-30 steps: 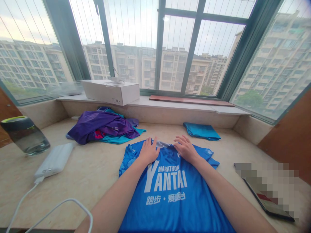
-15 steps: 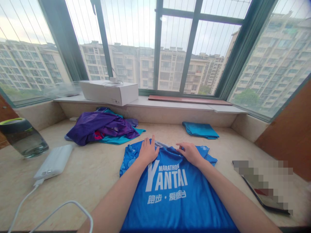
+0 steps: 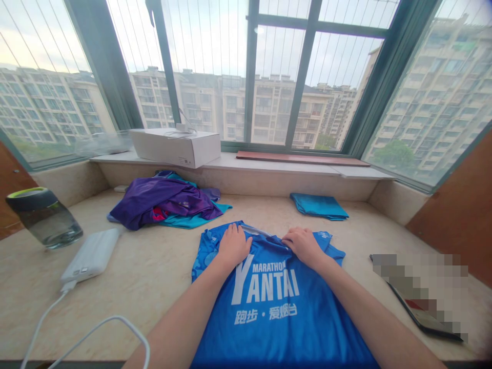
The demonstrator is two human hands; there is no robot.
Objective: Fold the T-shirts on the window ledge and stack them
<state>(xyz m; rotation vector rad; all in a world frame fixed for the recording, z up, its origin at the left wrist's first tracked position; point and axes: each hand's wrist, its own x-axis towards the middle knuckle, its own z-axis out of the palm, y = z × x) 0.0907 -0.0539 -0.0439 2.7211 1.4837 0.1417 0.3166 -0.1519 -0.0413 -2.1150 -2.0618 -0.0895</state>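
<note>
A blue T-shirt (image 3: 265, 333) with white "Marathon Yantai" lettering lies front side up before me, its collar at the far end. My left hand (image 3: 235, 247) rests palm down on the shoulder left of the collar, fingers stretched forward over the cloth and thumb apart. At the right side of the collar, my right hand (image 3: 303, 246) has its fingers bent and closed on the fabric; the fingertips are partly hidden. The shirt's lower edge runs out of view between my forearms.
A heap of purple and teal clothes (image 3: 169, 200) lies back left, a folded teal cloth (image 3: 319, 206) back right. Left stand a water bottle (image 3: 46, 220) and a white power bank (image 3: 91, 256) with a cable. A dark, partly blurred device (image 3: 413, 307) lies right. A white box (image 3: 175, 148) sits on the sill.
My left hand's raised index finger has come down onto the shirt beside the others. My right hand's fingers have lowered and closed at the collar. The view has shifted slightly.
</note>
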